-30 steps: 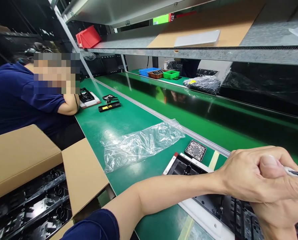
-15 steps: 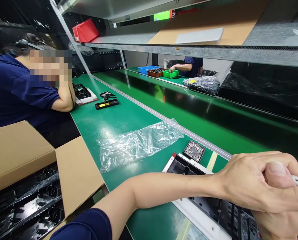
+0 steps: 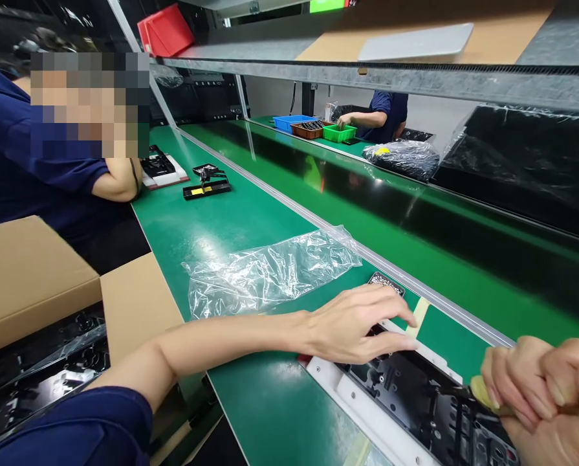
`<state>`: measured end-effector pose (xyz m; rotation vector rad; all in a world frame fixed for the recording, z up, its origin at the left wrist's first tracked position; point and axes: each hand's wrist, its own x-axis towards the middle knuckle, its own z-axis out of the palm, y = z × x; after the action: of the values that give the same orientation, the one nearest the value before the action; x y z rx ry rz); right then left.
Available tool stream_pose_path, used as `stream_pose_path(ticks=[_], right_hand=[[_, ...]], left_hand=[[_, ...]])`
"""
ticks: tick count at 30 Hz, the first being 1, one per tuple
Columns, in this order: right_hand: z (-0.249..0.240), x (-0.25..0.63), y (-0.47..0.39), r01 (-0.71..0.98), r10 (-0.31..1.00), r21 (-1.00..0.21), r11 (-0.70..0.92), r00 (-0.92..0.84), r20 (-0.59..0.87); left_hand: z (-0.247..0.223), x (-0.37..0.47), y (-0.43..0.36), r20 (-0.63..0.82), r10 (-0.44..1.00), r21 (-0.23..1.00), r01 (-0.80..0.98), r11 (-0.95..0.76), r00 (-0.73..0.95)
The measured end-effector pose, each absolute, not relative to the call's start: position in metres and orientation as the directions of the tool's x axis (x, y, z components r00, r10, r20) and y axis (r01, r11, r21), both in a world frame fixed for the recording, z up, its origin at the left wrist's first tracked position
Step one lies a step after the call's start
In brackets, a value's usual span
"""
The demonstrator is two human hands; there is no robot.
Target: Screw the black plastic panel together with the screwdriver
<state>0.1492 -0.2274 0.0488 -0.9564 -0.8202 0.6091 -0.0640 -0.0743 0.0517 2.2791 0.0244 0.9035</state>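
My left hand (image 3: pixel 361 321) hovers flat with its fingers apart over the near end of a black moulded part (image 3: pixel 429 401), which lies in a white fixture (image 3: pixel 367 411) on the green bench. It covers most of a small black tray of screws (image 3: pixel 385 282). My right hand (image 3: pixel 541 385) at the lower right is closed around a yellowish tool handle (image 3: pixel 480 393), whose dark tip rests on the black part.
A crumpled clear plastic bag (image 3: pixel 270 268) lies beyond my left hand. An open cardboard box (image 3: pixel 76 304) of black parts stands at the left. A co-worker in blue sits at the left; another person's hand reaches into bins (image 3: pixel 338 133) far back.
My left hand has let go of the right hand's tool and moved left over the fixture's near end. The right hand has dropped lower, with the tool tip on the part.
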Motion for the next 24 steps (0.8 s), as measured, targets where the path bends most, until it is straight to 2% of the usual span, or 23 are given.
stream_pose_path(ticks=[4, 6, 14, 24], right_hand=[[0.035, 0.170, -0.231, -0.165, 0.810, -0.879, 0.448, 0.491, 0.321], [0.035, 0.176, -0.227, -0.199, 0.827, -0.871, 0.449, 0.460, 0.322], [0.040, 0.175, -0.217, -0.160, 0.820, -0.878, 0.452, 0.461, 0.339], [0.037, 0.173, -0.219, -0.107, 0.810, -0.883, 0.458, 0.460, 0.364]], left_hand=[[0.026, -0.091, -0.072, 0.700, 0.071, 0.367, -0.272, -0.889, 0.710], [0.019, -0.100, -0.071, 0.724, 0.020, 0.320, -0.310, -0.895, 0.689], [-0.002, -0.107, -0.066, 0.757, 0.021, 0.337, -0.361, -0.870, 0.654], [-0.004, -0.105, -0.066, 0.786, 0.031, 0.338, -0.388, -0.858, 0.617]])
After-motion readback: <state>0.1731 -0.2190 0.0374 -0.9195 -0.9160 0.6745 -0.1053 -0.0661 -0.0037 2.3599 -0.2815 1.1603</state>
